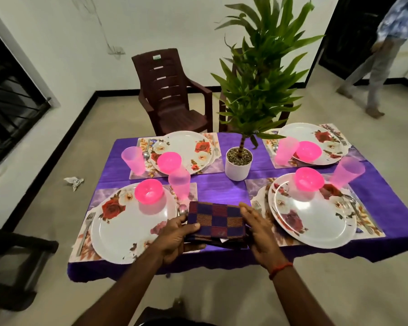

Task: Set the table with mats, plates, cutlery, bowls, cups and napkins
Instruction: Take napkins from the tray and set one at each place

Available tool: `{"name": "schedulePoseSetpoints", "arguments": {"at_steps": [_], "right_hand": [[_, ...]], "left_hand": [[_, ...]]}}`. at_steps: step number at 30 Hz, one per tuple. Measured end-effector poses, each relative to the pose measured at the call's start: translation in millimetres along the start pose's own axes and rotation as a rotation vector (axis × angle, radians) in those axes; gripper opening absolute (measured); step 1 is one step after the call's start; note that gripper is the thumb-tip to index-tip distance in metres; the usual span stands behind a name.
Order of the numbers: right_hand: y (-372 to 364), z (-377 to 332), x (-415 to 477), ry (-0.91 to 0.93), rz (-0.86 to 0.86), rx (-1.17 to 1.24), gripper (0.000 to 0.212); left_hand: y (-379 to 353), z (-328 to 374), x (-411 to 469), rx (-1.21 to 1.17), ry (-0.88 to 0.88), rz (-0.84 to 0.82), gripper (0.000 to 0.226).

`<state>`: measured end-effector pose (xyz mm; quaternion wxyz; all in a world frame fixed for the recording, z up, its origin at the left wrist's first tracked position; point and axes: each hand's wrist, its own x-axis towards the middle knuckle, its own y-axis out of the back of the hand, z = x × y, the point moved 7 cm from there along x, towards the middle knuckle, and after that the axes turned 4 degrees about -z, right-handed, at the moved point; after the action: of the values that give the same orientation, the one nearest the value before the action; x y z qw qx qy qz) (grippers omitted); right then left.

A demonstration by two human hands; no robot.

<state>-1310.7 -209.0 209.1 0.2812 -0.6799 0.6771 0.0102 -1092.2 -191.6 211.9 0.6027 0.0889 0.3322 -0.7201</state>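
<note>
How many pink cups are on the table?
4, one at each place setting: far-left cup, near-left cup, far-right cup, near-right cup. None appears hidden.

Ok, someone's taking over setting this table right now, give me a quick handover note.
The left hand grips the stack of folded napkins at the table's near edge; the right hand rests flat against its side.
Done: all four places have a mat, plate, bowl, cup and cutlery.
Left: lay a napkin at each place; none is out yet.
</note>
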Motion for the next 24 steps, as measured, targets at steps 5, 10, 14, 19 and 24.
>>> {"name": "schedulePoseSetpoints", "arguments": {"at_steps": [5,10,14,19,24], "right_hand": [[7.5,18.2,12.2,-0.025,-0.052,-0.27,0.072],[21.7,23.1,26.6,-0.04,-0.04,-0.432,0.082],[37.2,10.3,47.5,0.039,0.052,-0.531,0.061],[46.4,4.3,71.9,0.085,0.148,-0.569,0.03],[50.7,14.7,101.0,0.034,0.169,-0.591,0.023]], "left_hand": [[5.4,-4.2,22.9,0.0,0.011,0.032,0.033],[7.5,-12.7,55.4,-0.031,0.041,0.053,0.034],[3.2,-14.5,81.1,-0.06,0.05,0.057,0.037],[11.3,3.6,104.3,0.218,-0.059,0.158,0.056],[15.2,14.7,125.6,0.538,-0.197,0.131,0.034]]}}
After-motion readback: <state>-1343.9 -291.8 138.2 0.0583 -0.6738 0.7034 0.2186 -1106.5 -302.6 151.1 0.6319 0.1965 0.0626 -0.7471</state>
